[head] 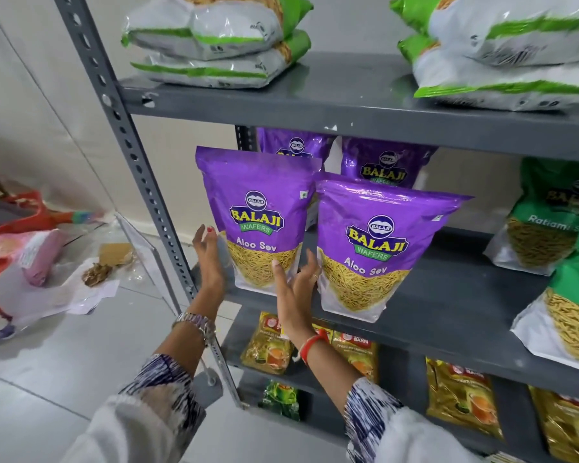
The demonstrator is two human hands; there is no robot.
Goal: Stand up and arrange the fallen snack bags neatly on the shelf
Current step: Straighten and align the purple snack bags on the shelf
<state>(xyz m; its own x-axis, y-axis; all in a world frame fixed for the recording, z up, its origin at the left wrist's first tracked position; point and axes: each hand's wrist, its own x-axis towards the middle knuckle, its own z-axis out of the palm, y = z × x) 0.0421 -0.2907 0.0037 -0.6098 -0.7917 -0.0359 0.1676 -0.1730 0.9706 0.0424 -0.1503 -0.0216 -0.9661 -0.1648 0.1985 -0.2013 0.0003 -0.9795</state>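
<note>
The left purple bag [259,218] is steadied upright on the middle shelf [448,295] between 2 open, flat palms, left hand [208,259] and right hand [296,289]. Light, crinkly, slippery film is judged; lower sides are best held.

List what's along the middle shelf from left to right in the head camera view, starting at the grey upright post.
Grey upright post → left hand → left purple Aloo Sev bag → right hand → right purple Aloo Sev bag → green Ratlami Sev bags.
</note>
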